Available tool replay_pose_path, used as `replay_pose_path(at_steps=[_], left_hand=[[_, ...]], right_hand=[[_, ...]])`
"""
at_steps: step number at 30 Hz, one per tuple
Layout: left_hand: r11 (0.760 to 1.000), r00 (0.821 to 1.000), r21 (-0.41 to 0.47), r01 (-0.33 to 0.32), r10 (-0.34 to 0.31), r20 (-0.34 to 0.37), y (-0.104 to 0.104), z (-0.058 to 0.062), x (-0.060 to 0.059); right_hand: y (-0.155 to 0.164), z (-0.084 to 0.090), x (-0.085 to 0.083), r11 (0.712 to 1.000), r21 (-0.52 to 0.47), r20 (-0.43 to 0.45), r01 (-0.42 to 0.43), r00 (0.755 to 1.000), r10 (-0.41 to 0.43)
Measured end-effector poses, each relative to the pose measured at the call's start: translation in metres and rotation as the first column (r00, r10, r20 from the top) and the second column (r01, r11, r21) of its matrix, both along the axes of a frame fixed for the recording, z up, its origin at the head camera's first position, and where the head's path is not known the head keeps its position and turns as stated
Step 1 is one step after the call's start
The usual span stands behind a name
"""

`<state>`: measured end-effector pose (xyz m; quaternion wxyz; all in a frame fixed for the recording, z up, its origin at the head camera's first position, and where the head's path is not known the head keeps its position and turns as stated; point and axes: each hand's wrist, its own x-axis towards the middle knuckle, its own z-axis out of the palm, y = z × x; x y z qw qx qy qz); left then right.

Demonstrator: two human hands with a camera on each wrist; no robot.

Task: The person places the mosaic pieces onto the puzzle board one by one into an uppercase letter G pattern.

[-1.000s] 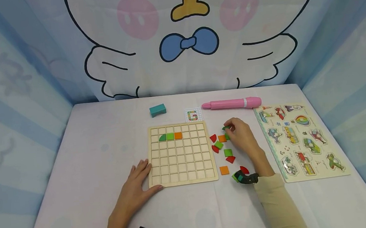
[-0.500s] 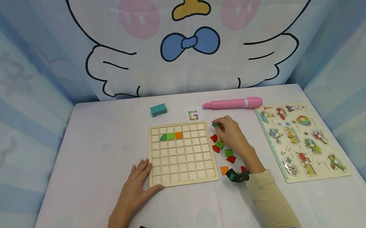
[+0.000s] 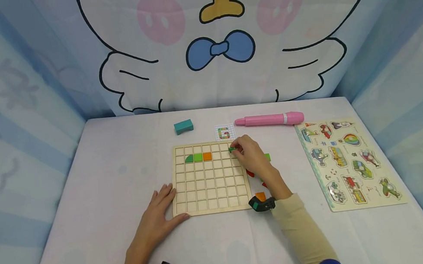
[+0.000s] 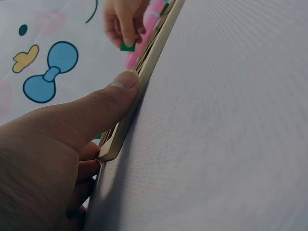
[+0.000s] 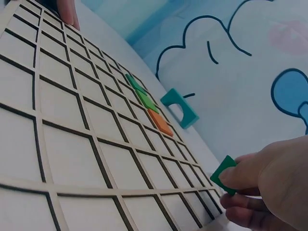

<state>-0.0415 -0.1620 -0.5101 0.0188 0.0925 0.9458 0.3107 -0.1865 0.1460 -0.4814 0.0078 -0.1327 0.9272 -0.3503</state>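
Observation:
A wooden grid board [image 3: 209,184] lies mid-table. Three pieces sit side by side in its second row: a dark green rounded tile [image 3: 189,158], a light green square tile [image 3: 198,157] and an orange square tile [image 3: 207,156]. At the board's front left corner my left hand [image 3: 155,221] rests with extended fingers along the side, its thumb [image 4: 115,89] against the front edge. My right hand [image 3: 252,155] pinches a small dark green tile [image 5: 224,174] between thumb and fingers, over the board's back right part. Its full outline is partly covered by the thumb.
Loose tiles, including an orange square [image 3: 260,196], lie right of the board, partly hidden by the right hand. Behind it are a pattern card [image 3: 225,132], a teal block [image 3: 184,127] and a pink pen-shaped stick [image 3: 266,119]. A picture puzzle board [image 3: 350,164] lies at right.
My right hand has moved left from the loose tiles to over the board's back right part, carrying the dark green tile. My left hand stays at the board's corner.

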Motion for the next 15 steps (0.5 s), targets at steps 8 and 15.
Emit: replay_pose_path(at_steps=[8, 15], left_hand=[[1.000, 1.000, -0.003, 0.001, -0.001, -0.005, 0.000, -0.001, 0.000], [1.000, 1.000, -0.003, -0.002, 0.002, -0.004, 0.001, 0.000, 0.000]], right_hand=[[-0.018, 0.000, 0.000, 0.999, 0.005, 0.012, -0.054, 0.998, 0.054], [-0.030, -0.005, -0.002, 0.997, 0.004, 0.043, -0.083, 0.996, 0.083]])
